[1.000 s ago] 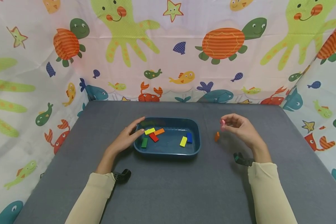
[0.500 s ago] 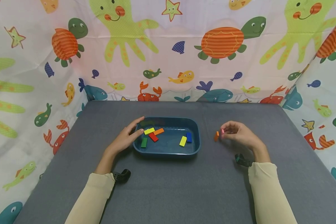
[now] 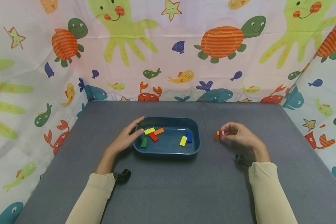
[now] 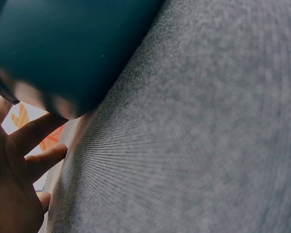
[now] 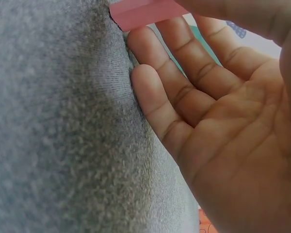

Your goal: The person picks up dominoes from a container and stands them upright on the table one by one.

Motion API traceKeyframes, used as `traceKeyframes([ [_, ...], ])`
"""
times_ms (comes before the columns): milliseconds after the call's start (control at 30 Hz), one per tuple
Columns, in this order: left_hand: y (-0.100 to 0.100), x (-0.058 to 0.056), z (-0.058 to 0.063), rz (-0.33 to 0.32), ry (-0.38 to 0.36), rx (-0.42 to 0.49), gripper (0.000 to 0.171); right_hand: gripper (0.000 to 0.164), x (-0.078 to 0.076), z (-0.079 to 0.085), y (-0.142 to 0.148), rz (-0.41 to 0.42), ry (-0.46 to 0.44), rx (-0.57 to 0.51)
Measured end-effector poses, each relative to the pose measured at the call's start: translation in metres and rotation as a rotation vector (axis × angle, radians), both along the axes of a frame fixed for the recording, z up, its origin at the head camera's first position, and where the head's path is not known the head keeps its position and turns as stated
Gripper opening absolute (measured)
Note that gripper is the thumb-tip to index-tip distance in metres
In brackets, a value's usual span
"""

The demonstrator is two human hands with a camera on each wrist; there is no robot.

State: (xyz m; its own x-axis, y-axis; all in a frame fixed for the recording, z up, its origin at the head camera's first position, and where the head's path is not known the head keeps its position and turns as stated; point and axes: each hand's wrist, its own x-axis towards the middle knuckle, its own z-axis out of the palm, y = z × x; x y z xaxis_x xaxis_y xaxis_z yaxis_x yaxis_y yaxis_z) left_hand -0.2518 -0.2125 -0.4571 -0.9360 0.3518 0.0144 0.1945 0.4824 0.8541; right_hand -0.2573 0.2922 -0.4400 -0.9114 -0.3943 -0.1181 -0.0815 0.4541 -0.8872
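My right hand (image 3: 240, 135) pinches a pink block (image 3: 222, 133) between thumb and fingers. The block stands upright on the grey cloth, just right of an upright orange block (image 3: 217, 136). In the right wrist view the lower end of the pink block (image 5: 145, 13) meets the cloth, and the other fingers spread beside it. My left hand (image 3: 126, 137) rests at the left end of a dark blue tray (image 3: 168, 152), thumb over the rim. The left wrist view has its relaxed fingers (image 4: 36, 133) against the outer wall of the tray (image 4: 63, 53).
Inside the tray lie a green block (image 3: 144, 142), a red block (image 3: 153, 137), a blue block (image 3: 189, 137), another orange block (image 3: 159, 131) and two yellow blocks, one a yellow block (image 3: 183, 141) at the right. A curtain (image 3: 162, 40) printed with sea animals surrounds the grey-covered table (image 3: 168, 193).
My right hand has lowered the pink block from above the table to stand close beside the orange block. My left hand and the tray have stayed in place.
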Motion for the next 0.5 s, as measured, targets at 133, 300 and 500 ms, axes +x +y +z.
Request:
traceKeyframes([
  [133,-0.001,0.0,-0.002,-0.004,0.003,0.002,0.059,0.033,0.0,-0.001,0.001,0.011,-0.008,0.001],
  [300,-0.001,-0.001,-0.001,-0.003,0.0,0.002,0.059,0.038,-0.001,-0.001,0.003,0.007,-0.009,0.039],
  [500,0.006,0.004,0.014,0.002,-0.03,0.004,0.06,0.05,0.001,0.005,0.002,-0.006,-0.01,0.072],
])
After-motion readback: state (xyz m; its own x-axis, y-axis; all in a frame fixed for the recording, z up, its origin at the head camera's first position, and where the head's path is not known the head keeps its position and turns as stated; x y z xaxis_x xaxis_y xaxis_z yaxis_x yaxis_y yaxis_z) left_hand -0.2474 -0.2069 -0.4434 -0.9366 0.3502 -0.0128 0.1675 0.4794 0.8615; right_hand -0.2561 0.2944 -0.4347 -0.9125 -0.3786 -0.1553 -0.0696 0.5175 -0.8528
